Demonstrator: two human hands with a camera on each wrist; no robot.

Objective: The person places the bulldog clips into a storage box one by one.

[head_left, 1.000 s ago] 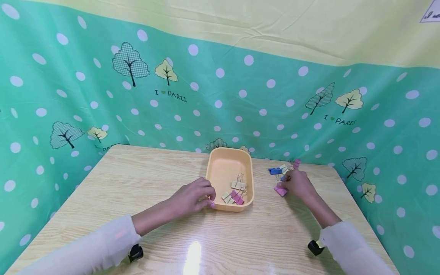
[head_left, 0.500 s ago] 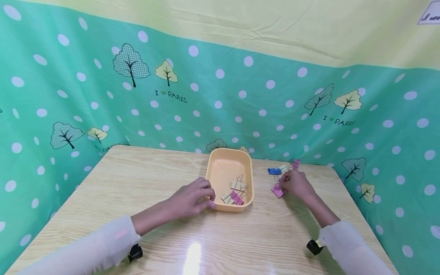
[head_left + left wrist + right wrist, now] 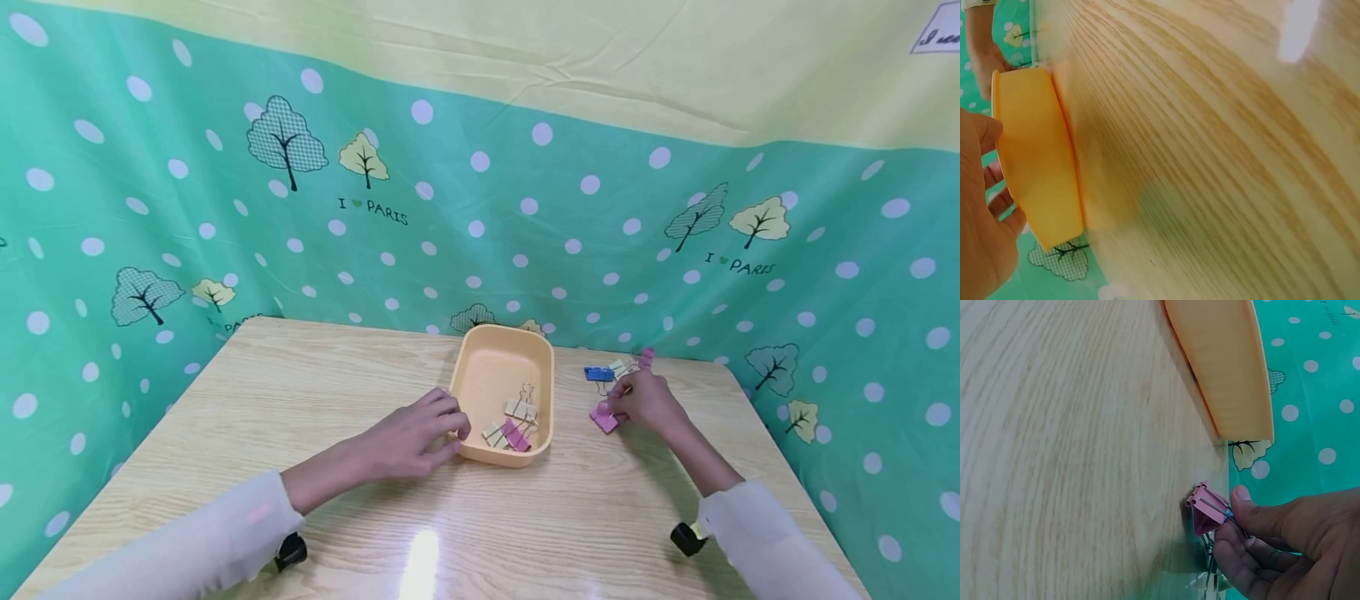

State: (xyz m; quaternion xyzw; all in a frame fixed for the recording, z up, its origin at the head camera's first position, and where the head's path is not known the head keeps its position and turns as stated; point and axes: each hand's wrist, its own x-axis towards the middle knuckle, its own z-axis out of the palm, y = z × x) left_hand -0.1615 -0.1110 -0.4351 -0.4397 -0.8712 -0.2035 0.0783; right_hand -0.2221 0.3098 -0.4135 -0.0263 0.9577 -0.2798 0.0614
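Note:
In the head view, my left hand [image 3: 412, 435] holds the near left corner of a peach plastic tray [image 3: 455, 367]. Its thumb and fingers sit at the rim, as the left wrist view shows beside the tray wall [image 3: 1038, 156]. Inside the tray lie a pink binder clip [image 3: 516, 436] and cream binder clips [image 3: 521, 409]. To the tray's right, my right hand [image 3: 651, 404] pinches another pink binder clip [image 3: 603, 417]. The right wrist view shows thumb and fingers on the wire handles of this pink clip [image 3: 1207, 509], low over the table.
Behind the right hand, a blue binder clip [image 3: 599, 374], a cream clip [image 3: 621, 367] and a pink clip [image 3: 647, 358] lie near the table's back edge. A green dotted curtain [image 3: 480, 192] hangs right behind the wooden table [image 3: 330, 367].
The pink clip at my right hand has shifted slightly left and toward me. The tray has moved a little right and nearer, with my left hand still at its corner.

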